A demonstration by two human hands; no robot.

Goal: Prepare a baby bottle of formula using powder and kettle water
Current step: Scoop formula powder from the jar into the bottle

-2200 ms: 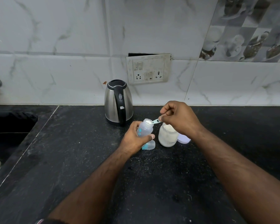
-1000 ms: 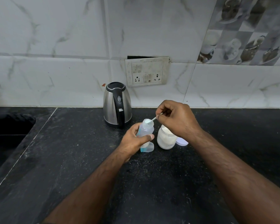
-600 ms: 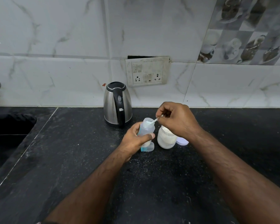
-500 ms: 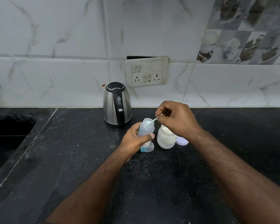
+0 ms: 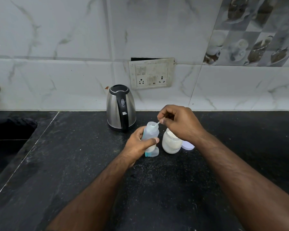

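My left hand [image 5: 138, 145] grips a translucent baby bottle [image 5: 151, 132] with its neck uncapped, tilted slightly over the black counter. My right hand [image 5: 178, 122] pinches a small white scoop [image 5: 156, 125] whose tip sits in the bottle's mouth. An open jar of white formula powder [image 5: 171, 144] stands just right of the bottle, under my right wrist. A steel kettle [image 5: 120, 108] with a black handle and lid stands behind the bottle, against the wall.
A clear bottle cap with a teal ring [image 5: 152, 153] lies at the bottle's foot. The jar's pale lid [image 5: 188, 145] lies to the right of the jar. A sink [image 5: 8, 139] opens at the left. A switch and socket plate [image 5: 151, 73] is on the tiled wall.
The scoop rose and tilted over the bottle's mouth, then dipped back so its tip rests in the neck. My left hand has kept its hold on the bottle.
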